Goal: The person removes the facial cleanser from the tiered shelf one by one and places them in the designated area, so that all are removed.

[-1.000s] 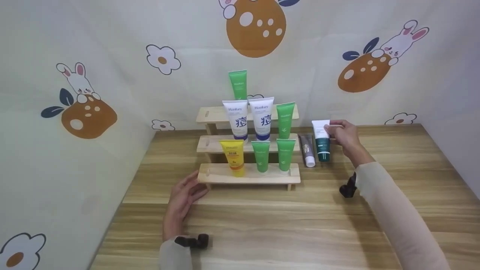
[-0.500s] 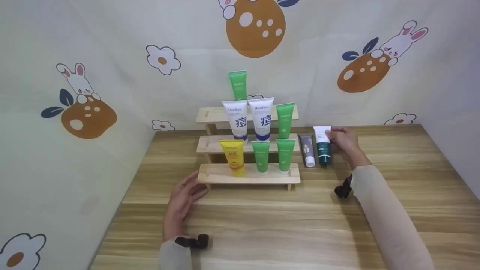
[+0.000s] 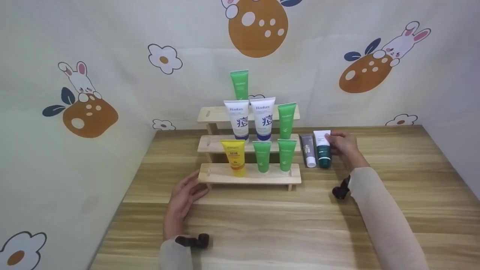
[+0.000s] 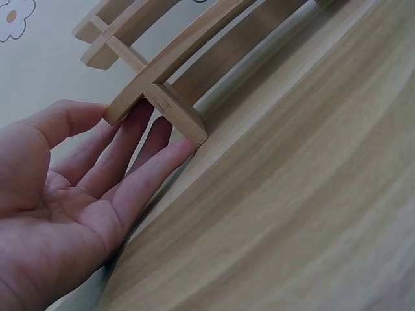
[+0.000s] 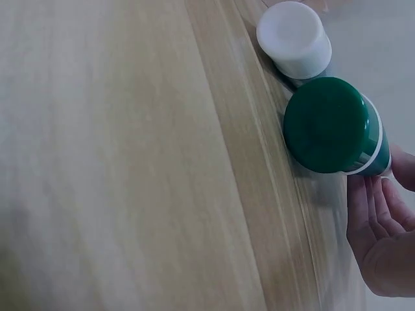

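A three-tier wooden display rack [image 3: 210, 177] stands on the table, its lower left end held by my left hand [image 3: 183, 198]. In the left wrist view, the left thumb [image 4: 81, 120] touches the plank's end while the fingers reach beneath it, near the rack's leg [image 4: 175, 116]. My right hand [image 3: 345, 145] pinches the upper right side of a white and green squeeze tube [image 3: 323, 150]. This tube lies beside a grey squeeze tube [image 3: 308, 149] with a white cap, right of the rack. Its dark green cap [image 5: 326, 124] faces the right wrist camera; part of the hand is cut off there.
Upright tubes stand on the rack: a yellow one [image 3: 235, 157] and two green ones [image 3: 262, 156] on the bottom tier, two white ones [image 3: 238, 118] and a green one [image 3: 287, 120] on the middle, another green tube [image 3: 240, 84] on top. A patterned curtain [image 3: 195, 30] hangs behind.
My right hand has brought the white and green tube down and slightly towards me, beside the grey tube. The left hand stays at the rack's corner.
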`<state>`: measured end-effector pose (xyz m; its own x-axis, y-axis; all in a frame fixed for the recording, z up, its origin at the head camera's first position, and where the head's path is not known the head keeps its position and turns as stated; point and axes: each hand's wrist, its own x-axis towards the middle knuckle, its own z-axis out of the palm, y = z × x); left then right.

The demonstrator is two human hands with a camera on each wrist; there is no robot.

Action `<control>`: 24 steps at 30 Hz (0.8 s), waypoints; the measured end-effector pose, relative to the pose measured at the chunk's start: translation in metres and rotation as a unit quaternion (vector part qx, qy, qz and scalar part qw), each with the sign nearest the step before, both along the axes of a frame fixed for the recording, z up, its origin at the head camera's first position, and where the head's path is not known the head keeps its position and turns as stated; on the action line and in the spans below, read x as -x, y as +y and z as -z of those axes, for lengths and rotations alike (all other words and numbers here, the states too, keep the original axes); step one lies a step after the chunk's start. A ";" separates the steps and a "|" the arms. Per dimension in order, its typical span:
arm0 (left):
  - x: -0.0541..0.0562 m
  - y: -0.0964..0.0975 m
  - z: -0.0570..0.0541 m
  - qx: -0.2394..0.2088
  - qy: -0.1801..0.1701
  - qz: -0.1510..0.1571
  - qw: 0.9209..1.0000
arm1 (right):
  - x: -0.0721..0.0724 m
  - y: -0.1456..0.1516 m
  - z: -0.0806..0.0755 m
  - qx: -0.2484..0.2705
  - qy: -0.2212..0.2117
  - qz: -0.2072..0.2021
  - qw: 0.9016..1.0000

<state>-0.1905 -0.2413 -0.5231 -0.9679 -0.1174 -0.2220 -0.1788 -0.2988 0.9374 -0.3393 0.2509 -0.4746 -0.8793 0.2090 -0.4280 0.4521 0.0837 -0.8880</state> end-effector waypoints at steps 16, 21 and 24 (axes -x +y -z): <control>-0.001 0.000 -0.002 0.001 0.009 0.002 1.000 | -0.002 -0.004 0.002 -0.011 -0.010 0.018 1.000; -0.001 -0.001 -0.001 0.003 0.009 0.002 1.000 | -0.002 -0.005 0.001 -0.013 -0.020 0.025 0.999; -0.002 0.000 -0.002 0.000 0.011 0.004 1.000 | -0.002 -0.004 0.001 -0.012 -0.020 0.026 0.999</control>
<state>-0.1890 -0.2415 -0.5216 -0.9733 -0.1100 -0.2017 -0.1612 -0.2983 0.9408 -0.3369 0.2469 -0.4754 -0.8492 0.2651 -0.4566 0.4913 0.0801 -0.8673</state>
